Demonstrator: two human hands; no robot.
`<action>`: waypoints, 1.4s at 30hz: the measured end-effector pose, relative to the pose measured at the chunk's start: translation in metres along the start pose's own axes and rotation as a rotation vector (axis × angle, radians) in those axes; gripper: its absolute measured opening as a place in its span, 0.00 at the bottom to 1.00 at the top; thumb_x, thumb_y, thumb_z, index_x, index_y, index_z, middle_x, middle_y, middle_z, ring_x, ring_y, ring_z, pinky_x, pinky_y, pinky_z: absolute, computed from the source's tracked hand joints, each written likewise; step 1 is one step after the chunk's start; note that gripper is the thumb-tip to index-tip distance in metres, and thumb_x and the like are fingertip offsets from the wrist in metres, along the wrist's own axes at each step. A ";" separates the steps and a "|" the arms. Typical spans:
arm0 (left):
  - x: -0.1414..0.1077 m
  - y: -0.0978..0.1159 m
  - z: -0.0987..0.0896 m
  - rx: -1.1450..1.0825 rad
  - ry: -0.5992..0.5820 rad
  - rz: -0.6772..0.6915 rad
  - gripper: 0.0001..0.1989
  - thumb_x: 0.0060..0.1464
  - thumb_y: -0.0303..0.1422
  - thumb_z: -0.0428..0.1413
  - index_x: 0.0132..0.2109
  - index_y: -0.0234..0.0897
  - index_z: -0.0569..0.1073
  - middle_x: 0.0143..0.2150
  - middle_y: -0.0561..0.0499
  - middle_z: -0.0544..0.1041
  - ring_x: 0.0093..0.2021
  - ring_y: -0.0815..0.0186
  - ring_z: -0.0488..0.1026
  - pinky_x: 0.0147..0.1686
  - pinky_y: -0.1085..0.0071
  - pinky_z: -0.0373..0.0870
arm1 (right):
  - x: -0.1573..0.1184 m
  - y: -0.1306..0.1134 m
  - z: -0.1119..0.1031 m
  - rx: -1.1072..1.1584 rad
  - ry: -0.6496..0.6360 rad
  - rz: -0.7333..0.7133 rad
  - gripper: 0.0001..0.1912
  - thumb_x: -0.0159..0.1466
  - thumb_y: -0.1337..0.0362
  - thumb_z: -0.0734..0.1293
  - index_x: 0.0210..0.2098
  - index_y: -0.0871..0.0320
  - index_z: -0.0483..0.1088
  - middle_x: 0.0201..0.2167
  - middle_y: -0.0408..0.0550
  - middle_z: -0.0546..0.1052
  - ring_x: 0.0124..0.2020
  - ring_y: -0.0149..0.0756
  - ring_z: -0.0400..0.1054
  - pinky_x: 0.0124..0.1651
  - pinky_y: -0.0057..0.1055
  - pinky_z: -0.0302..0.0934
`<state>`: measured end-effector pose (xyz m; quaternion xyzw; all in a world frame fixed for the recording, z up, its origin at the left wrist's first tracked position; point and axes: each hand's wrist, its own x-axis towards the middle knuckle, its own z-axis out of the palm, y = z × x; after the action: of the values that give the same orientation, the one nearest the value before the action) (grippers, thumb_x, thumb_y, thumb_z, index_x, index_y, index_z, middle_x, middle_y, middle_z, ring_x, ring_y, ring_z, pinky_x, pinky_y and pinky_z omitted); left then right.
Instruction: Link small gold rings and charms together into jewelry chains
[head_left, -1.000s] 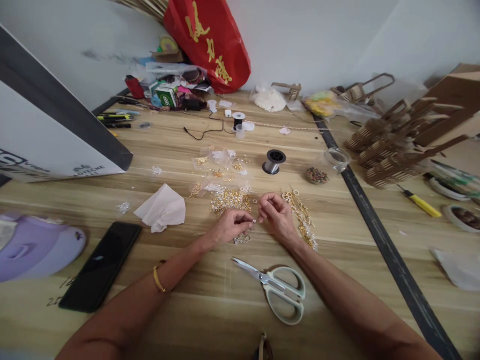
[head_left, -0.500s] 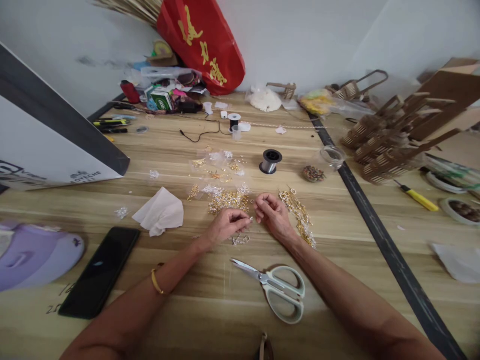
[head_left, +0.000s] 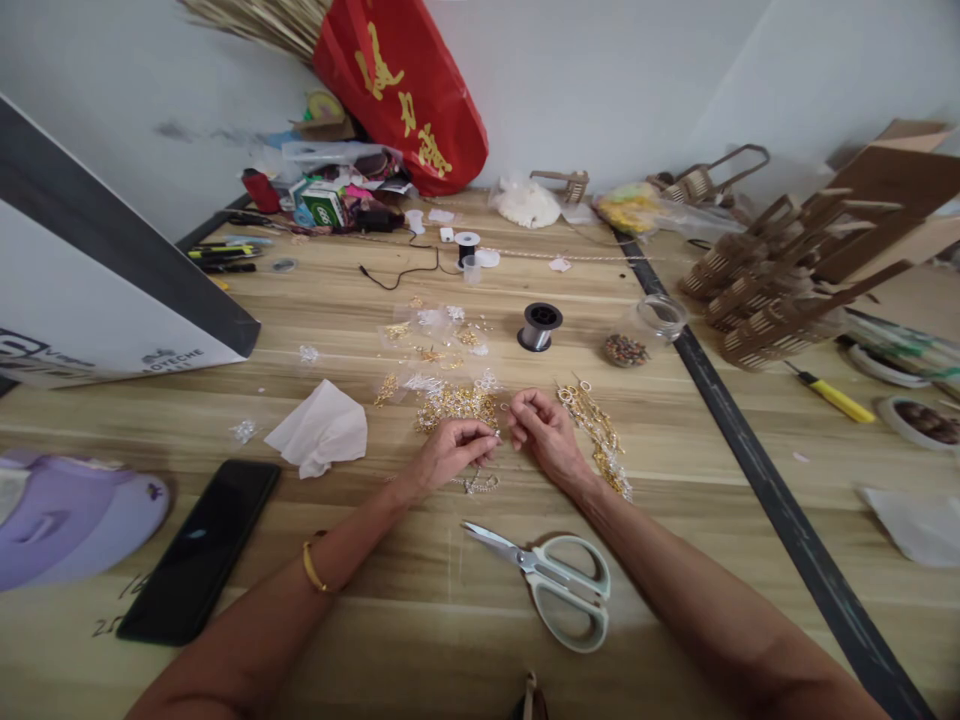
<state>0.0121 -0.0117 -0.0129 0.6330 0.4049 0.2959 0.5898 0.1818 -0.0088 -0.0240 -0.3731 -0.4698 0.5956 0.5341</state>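
Note:
My left hand [head_left: 456, 450] is closed in a pinch at the near edge of a pile of gold and silver beads [head_left: 457, 402]; a tiny shiny piece shows at its fingertips, too small to name. Just right of it, my right hand [head_left: 543, 430] is also pinched, and what its fingers hold is too small to tell. The two hands do not touch. A thin silver chain [head_left: 481, 484] lies below my left fingertips. Beaded gold and silver strands [head_left: 596, 430] lie right of my right hand. Nearer to me rest scissors [head_left: 551, 580] with pale handles.
Beyond the hands stand a wire spool [head_left: 539, 327] and a clear jar [head_left: 651, 325] of small beads. At left are a tissue [head_left: 321, 428], a black phone [head_left: 199, 550] and a large box [head_left: 112, 290]. Small woven baskets [head_left: 757, 290] and a yellow-handled tool [head_left: 840, 396] are at right.
Both hands stay in nearly the same place, with only slight finger movement. The whole view has shifted slightly.

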 end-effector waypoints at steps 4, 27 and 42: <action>0.000 -0.003 0.001 -0.039 -0.006 -0.022 0.11 0.49 0.37 0.56 0.33 0.31 0.73 0.24 0.52 0.72 0.24 0.73 0.68 0.26 0.77 0.66 | 0.000 0.000 0.000 0.011 -0.011 0.000 0.13 0.58 0.55 0.66 0.31 0.58 0.64 0.23 0.40 0.67 0.17 0.23 0.55 0.19 0.21 0.57; -0.001 0.001 0.001 0.005 -0.024 -0.004 0.12 0.52 0.37 0.54 0.30 0.31 0.72 0.24 0.52 0.71 0.23 0.73 0.67 0.26 0.77 0.66 | -0.001 0.000 0.000 0.023 -0.035 -0.001 0.12 0.59 0.56 0.66 0.31 0.58 0.64 0.23 0.39 0.67 0.17 0.22 0.55 0.19 0.21 0.58; 0.000 0.001 0.000 0.020 -0.021 -0.020 0.12 0.52 0.37 0.53 0.29 0.30 0.72 0.23 0.52 0.71 0.23 0.73 0.67 0.26 0.77 0.66 | 0.000 0.002 -0.001 0.036 -0.025 -0.006 0.11 0.58 0.57 0.67 0.31 0.58 0.64 0.22 0.39 0.68 0.16 0.22 0.55 0.18 0.21 0.58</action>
<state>0.0126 -0.0115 -0.0123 0.6378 0.4082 0.2791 0.5905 0.1821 -0.0091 -0.0258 -0.3547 -0.4668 0.6070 0.5364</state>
